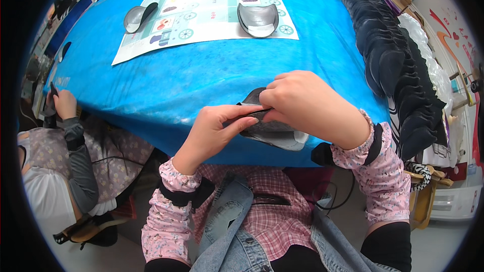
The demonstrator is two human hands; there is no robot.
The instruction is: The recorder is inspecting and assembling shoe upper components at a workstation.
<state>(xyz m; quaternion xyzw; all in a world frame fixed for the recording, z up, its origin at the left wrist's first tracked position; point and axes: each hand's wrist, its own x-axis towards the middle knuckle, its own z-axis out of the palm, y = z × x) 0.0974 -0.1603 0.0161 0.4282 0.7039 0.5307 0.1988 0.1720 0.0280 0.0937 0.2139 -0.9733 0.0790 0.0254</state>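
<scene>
Near the table's front edge, my left hand [216, 125] pinches a dark, curved shoe-part-like piece [258, 115] between thumb and fingers. My right hand [307, 102] is closed at the same piece's edge, its fingertips meeting those of the left; exactly what they grip is partly hidden. Just under both hands lies a cup-shaped piece [282, 140] with a grey lining and a pale patch at its edge. I cannot tell whether it is joined to the piece in my fingers.
Blue sheeting [201, 78] covers the table. Farther back, a printed paper sheet [209, 15] bears two similar grey-lined pieces [258, 19]. Along the right runs a long row of nested black pieces [388, 50]. At left, another person's hand [65, 105] holds something dark.
</scene>
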